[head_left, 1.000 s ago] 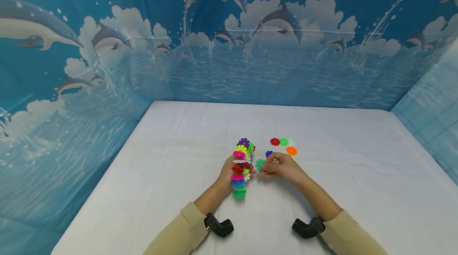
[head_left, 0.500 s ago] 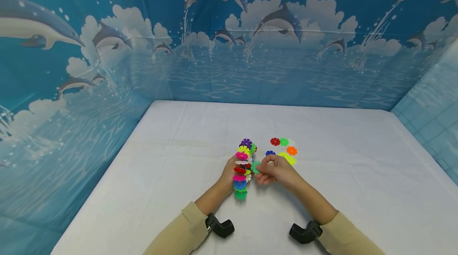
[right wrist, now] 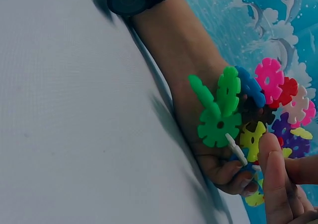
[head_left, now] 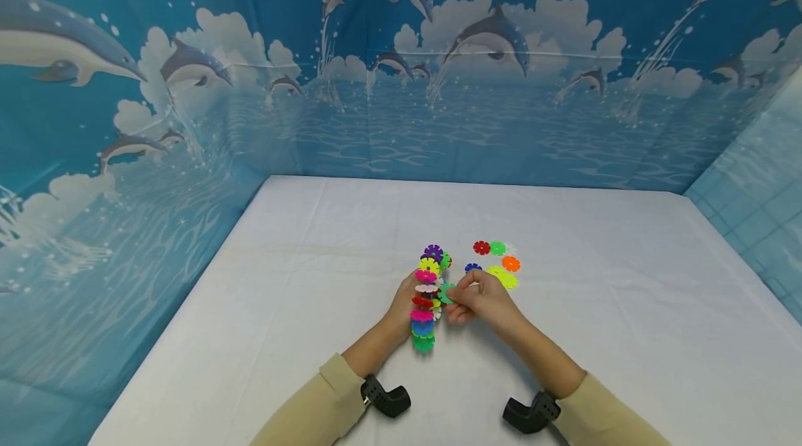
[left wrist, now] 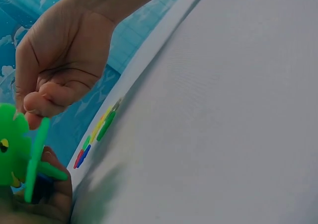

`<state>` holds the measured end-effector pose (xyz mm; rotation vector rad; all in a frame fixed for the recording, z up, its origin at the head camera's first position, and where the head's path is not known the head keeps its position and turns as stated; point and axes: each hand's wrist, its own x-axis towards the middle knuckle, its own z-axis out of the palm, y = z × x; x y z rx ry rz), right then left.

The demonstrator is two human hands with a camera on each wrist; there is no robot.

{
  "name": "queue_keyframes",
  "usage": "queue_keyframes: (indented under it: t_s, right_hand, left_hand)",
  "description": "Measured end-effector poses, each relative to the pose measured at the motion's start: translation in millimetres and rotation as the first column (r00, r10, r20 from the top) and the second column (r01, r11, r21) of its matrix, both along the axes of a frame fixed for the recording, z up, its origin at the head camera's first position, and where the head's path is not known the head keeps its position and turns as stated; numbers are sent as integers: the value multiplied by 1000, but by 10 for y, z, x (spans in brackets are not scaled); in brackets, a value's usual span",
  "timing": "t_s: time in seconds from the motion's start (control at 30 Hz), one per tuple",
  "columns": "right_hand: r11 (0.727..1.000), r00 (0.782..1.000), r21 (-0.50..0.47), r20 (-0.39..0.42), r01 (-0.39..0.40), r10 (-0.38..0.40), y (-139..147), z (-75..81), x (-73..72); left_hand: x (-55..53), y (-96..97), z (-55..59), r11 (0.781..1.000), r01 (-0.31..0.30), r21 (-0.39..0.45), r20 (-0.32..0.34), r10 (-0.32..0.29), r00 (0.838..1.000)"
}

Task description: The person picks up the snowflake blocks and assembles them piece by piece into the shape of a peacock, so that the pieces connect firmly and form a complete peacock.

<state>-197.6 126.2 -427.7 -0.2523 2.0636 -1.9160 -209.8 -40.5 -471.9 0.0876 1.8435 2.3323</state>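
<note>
white-covered table [head_left: 326, 258], loose notched discs [head_left: 508, 265] lying flat, red, green, white, orange, yellow, blue

Open room ran across the table [head_left: 595, 279] from its left edge to the left hand [head_left: 402, 303], and from the loose discs [head_left: 510, 264] to its right edge; the disc chain [head_left: 422, 316] and the right hand [head_left: 484, 301] crowded the middle, a green disc [head_left: 445, 292] filling the gap between them; a curtain [head_left: 401, 126] walled off the far edge.

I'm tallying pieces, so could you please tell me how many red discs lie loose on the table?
1: the red disc left of a green disc; the right hand may hide others.
</note>
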Motion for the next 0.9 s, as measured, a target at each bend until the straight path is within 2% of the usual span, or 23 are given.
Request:
queue_keyframes:
  t_s: [0.23,0.37,0.5,0.57,0.67,0.77,0.9]
  right_hand:
    - [1000,1000,-7,-2,18,-18,-38,13,27]
    - [1000,1000,-7,3,17,-17,-34,16,19]
    - [999,999,-2,14,35,-35,-2,9,-15]
    - [998,998,1,26,58,-58,24,8,-31]
    - [995,994,4,45,104,-104,69,8,-61]
    - [991,990,17,58,131,-132,119,17,-92]
    - [990,989,47,63,130,-133,227,35,-165]
  left_hand:
    - [14,-11,6,999,27,-23,-19,-27,999]
    - [18,-17,5,998,56,8,-44,-55,997]
    - [-3,-8,6,998,63,22,-30,-62,998]
    - [-26,-9,4,995,87,53,-2,-87,996]
    - [-60,-35,14,979,159,130,57,-168,984]
    - [-75,-75,32,951,233,205,106,-258,960]
    - [-82,-107,39,923,262,282,113,-303,946]
